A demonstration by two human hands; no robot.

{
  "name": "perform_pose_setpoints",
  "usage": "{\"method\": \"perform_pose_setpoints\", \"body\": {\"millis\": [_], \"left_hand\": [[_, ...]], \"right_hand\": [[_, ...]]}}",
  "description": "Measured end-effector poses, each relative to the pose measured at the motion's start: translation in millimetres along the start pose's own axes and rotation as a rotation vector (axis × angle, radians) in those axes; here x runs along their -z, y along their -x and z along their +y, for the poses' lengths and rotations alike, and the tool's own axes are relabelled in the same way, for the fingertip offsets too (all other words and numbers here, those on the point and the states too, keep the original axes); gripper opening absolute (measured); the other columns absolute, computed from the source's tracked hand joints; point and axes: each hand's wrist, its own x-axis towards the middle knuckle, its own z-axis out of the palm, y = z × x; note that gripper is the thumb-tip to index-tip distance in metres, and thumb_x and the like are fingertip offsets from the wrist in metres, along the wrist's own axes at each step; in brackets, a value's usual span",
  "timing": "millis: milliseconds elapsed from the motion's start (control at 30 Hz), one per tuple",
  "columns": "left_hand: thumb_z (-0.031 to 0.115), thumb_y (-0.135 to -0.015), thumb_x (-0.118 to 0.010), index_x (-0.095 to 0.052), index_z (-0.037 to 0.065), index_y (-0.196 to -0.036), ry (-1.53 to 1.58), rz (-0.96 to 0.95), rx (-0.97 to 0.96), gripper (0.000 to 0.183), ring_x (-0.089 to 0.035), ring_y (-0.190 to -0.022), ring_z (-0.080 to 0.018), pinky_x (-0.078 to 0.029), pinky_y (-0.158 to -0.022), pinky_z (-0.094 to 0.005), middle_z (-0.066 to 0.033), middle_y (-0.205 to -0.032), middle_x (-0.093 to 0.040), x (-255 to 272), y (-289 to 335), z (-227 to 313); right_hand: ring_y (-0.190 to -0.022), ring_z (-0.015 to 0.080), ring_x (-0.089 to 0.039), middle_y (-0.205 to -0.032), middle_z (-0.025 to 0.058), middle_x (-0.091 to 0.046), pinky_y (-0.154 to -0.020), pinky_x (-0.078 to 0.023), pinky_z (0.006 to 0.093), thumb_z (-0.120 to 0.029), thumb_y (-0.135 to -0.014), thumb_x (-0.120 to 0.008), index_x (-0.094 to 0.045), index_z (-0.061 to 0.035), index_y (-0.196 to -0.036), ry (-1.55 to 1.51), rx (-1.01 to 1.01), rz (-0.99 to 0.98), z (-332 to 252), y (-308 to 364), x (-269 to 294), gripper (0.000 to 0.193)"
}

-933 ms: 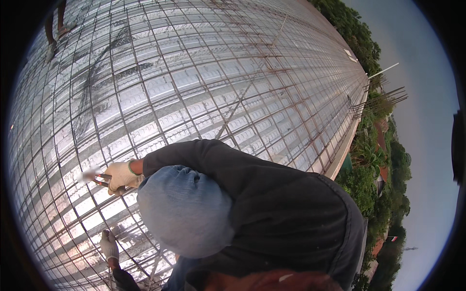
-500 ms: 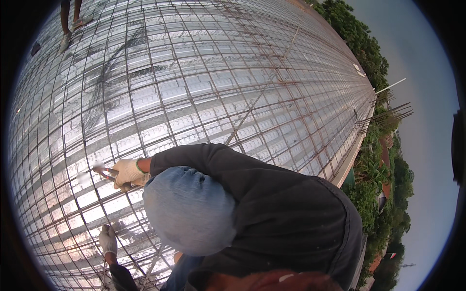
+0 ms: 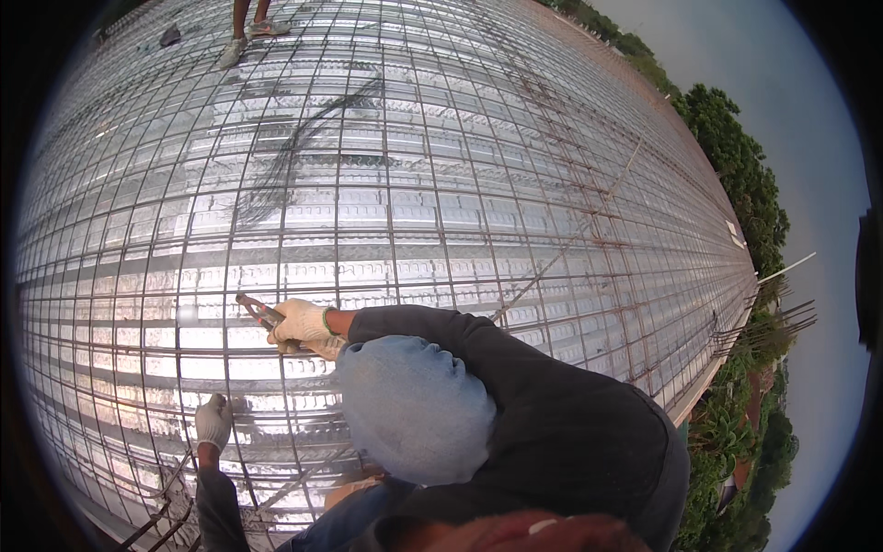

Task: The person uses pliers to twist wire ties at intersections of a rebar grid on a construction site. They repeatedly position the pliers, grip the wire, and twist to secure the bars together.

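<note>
My right hand [image 3: 306, 324], in a cream knitted glove, is wrapped round a pair of pincers [image 3: 262, 315] with reddish ends pointing left. The pincers are above a grid of steel reinforcing bars [image 3: 389, 221]; whether they touch a bar I cannot tell. Nearer and further left, my left hand [image 3: 213, 423] wears a pale glove, its fingers curled closed beside a bar. Anything between those fingers is too small to make out. My blue denim knee [image 3: 414, 409] rises under my dark-sleeved right arm.
Ribbed shiny metal decking [image 3: 363, 198] lies beneath the bars. A bundle of thin wire [image 3: 308, 138] rests on the grid ahead. Another person's shoes [image 3: 233, 52] stand at the far left. Several bars [image 3: 773, 322] stick out past the deck's right edge, with trees [image 3: 722, 138] beyond.
My view has turned left, so the grid and wire bundle sit further right in the picture. The pincers have shifted slightly; my left hand stays closed by the bars.
</note>
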Motion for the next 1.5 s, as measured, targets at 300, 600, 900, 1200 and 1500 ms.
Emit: {"method": "perform_pose_setpoints", "body": {"millis": [300, 600, 900, 1200, 1500], "left_hand": [[0.039, -0.1, -0.075, -0.077, 0.005, -0.102, -0.006, 0.016, 0.057, 0.033, -0.078, -0.092, -0.0468, -0.06, -0.086, -0.0552, -0.0234, -0.089, -0.08, -1.3, 9.9, 4.0], [0.041, -0.1, -0.075, -0.077, 0.007, -0.109, -0.026, 0.048, 0.01, 0.035, -0.078, -0.091, -0.0457, -0.059, -0.089, -0.0545, -0.0216, -0.088, -0.081, -17.6, 4.3, -8.0], [0.05, -0.103, -0.067, -0.077, 0.01, -0.118, -0.1, -0.015, 0.018, 0.044, -0.078, -0.094, -0.0458, -0.059, -0.09, -0.0563, -0.0212, -0.093, -0.081, -8.4, 6.7, -8.6], [0.045, -0.101, -0.065, -0.077, 0.012, -0.126, -0.165, -0.071, 0.059, 0.044, -0.078, -0.091, -0.046, -0.06, -0.09, -0.0584, -0.0239, -0.09, -0.079, -9.9, 7.8, 0.5], [0.047, -0.105, -0.062, -0.075, 0.015, -0.127, -0.173, -0.075, 0.051, 0.042, -0.079, -0.094, -0.0451, -0.06, -0.089, -0.0585, -0.0208, -0.096, -0.081, -13.2, 4.4, 5.4]], "right_hand": [[-0.075, 0.0198, -0.073, -0.091, 0.0121, -0.076, -0.059, -0.056, 0.0356, -0.005, -0.1, -0.079, -0.069, 0.0037, -0.118, 0.045, -0.032, -0.05, 20.2, -23.2, 0.8, 0.023], [-0.081, 0.0189, -0.074, -0.097, 0.0139, -0.077, -0.064, -0.058, 0.0349, -0.009, -0.102, -0.079, -0.07, 0.0046, -0.116, 0.092, -0.023, -0.066, 23.8, -25.6, 12.8, 0.021], [-0.077, 0.0178, -0.073, -0.091, 0.0121, -0.077, -0.069, -0.058, 0.0349, -0.013, -0.104, -0.078, -0.07, 0.0034, -0.115, 0.174, 0.003, -0.074, 17.4, -29.1, 6.1, 0.021], [-0.082, 0.0183, -0.076, -0.098, 0.014, -0.08, -0.077, -0.061, 0.034, -0.016, -0.106, -0.077, -0.071, 0.0068, -0.119, 0.278, -0.072, -0.055, 13.2, -25.2, 5.2, 0.027], [-0.079, 0.0173, -0.075, -0.096, 0.0122, -0.08, -0.071, -0.061, 0.0327, -0.015, -0.103, -0.081, -0.072, 0.0041, -0.118, 0.33, -0.062, -0.02, 17.9, -32.3, 2.9, 0.025]]}}
